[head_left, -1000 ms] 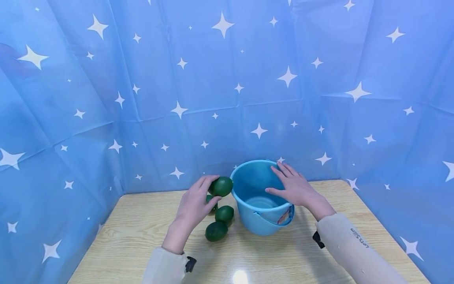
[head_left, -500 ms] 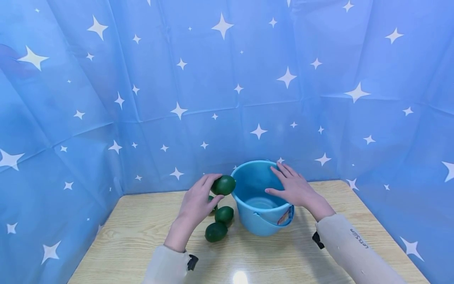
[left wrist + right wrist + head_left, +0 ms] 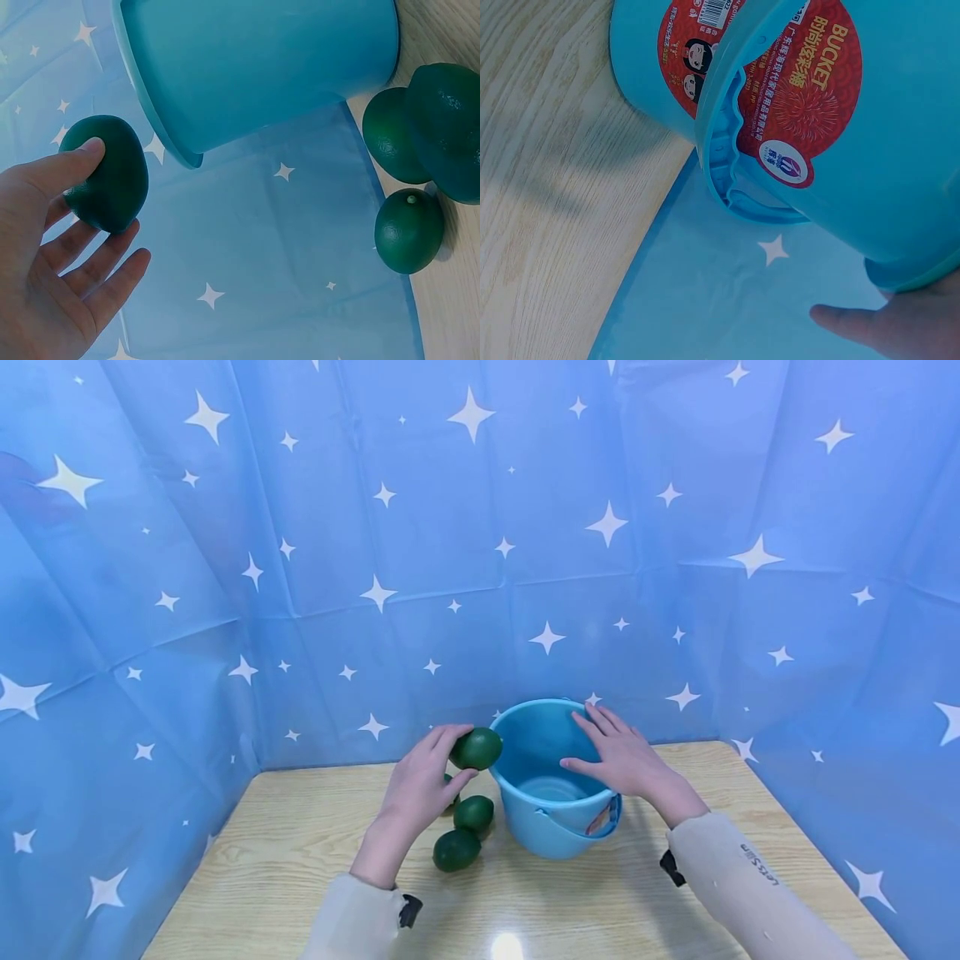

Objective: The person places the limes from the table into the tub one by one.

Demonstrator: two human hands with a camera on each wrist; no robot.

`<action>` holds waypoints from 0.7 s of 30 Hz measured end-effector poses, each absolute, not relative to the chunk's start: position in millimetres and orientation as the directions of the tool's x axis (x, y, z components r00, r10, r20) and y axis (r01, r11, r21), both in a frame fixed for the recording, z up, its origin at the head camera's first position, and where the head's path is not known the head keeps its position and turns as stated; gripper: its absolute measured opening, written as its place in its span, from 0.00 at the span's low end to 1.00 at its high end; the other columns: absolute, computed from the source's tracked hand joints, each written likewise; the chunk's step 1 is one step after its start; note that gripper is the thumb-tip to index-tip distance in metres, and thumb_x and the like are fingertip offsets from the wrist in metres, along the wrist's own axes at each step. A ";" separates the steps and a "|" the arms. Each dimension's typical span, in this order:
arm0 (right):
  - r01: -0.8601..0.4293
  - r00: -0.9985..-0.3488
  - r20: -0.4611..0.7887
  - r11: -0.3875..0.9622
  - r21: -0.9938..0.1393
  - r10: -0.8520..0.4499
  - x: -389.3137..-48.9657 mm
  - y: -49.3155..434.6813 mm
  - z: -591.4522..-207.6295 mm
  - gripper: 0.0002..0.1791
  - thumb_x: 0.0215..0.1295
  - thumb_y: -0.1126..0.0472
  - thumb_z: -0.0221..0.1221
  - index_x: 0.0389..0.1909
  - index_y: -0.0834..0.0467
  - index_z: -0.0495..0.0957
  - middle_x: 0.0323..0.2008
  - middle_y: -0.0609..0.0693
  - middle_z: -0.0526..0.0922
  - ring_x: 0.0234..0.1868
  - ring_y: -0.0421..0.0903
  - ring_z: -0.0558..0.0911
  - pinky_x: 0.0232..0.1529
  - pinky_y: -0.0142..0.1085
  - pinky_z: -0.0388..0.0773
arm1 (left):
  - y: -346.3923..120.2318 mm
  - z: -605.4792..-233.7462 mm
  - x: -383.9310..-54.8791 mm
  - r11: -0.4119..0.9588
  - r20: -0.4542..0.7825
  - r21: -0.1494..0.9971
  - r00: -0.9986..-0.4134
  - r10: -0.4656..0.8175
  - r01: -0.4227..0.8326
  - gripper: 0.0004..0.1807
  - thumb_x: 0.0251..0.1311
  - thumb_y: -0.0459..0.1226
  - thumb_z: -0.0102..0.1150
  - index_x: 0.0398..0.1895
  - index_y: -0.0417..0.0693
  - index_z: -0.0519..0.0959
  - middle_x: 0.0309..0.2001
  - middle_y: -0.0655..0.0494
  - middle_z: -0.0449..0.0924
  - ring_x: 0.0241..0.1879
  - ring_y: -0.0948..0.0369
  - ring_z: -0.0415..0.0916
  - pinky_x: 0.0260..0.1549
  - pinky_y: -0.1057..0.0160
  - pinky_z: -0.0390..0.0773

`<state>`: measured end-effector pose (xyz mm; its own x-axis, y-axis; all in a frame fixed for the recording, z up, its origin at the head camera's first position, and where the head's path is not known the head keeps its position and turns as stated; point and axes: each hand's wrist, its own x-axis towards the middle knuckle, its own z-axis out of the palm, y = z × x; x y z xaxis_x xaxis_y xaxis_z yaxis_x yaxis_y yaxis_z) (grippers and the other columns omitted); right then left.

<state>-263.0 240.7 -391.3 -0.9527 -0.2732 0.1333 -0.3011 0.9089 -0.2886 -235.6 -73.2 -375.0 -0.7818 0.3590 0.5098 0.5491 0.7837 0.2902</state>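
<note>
A dark green lime (image 3: 477, 748) is pinched between the thumb and fingers of my left hand (image 3: 417, 785), raised right at the bucket's left rim. In the left wrist view my thumb presses on its side. The light blue bucket (image 3: 546, 833) stands upright, its mouth tipped into sight in the head view. My right hand (image 3: 628, 758) rests at the bucket's right rim with fingers spread and straight, the thumb over the mouth. On the table left of the bucket lie a front lime (image 3: 456, 850), a middle lime (image 3: 474, 812) and a rear lime (image 3: 409, 230), partly hidden by my left hand.
The bucket's handle (image 3: 592, 833) hangs down at its front right, by a red label (image 3: 810, 82). Everything stands on a pale wooden table (image 3: 300, 852). A blue curtain (image 3: 420, 635) with white stars closes off the back and sides.
My left hand has shifted slightly right and up with the lime, bringing it over the bucket's left rim. My right hand, the bucket and the other limes stay put.
</note>
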 end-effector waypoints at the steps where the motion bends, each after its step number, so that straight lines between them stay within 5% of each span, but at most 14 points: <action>1: -0.300 -0.953 0.132 0.909 -0.289 -0.272 -262.9 240.7 -391.3 0.50 0.66 0.32 0.55 0.78 0.58 0.53 0.79 0.64 0.48 0.78 0.68 0.48 0.69 0.74 0.51 | -72.8 -374.9 -235.8 0.782 0.511 0.292 -0.781 0.359 0.551 0.33 0.58 0.44 0.71 0.67 0.57 0.71 0.61 0.56 0.77 0.55 0.56 0.80 0.51 0.54 0.84; 21: -0.293 -0.955 0.137 0.911 -0.291 -0.263 -262.5 239.9 -391.0 0.50 0.66 0.32 0.55 0.78 0.58 0.53 0.79 0.64 0.49 0.78 0.68 0.49 0.69 0.74 0.52 | -63.8 -376.3 -240.1 0.756 0.538 0.292 -0.754 0.377 0.586 0.32 0.57 0.44 0.71 0.65 0.55 0.72 0.59 0.55 0.78 0.54 0.57 0.81 0.50 0.57 0.85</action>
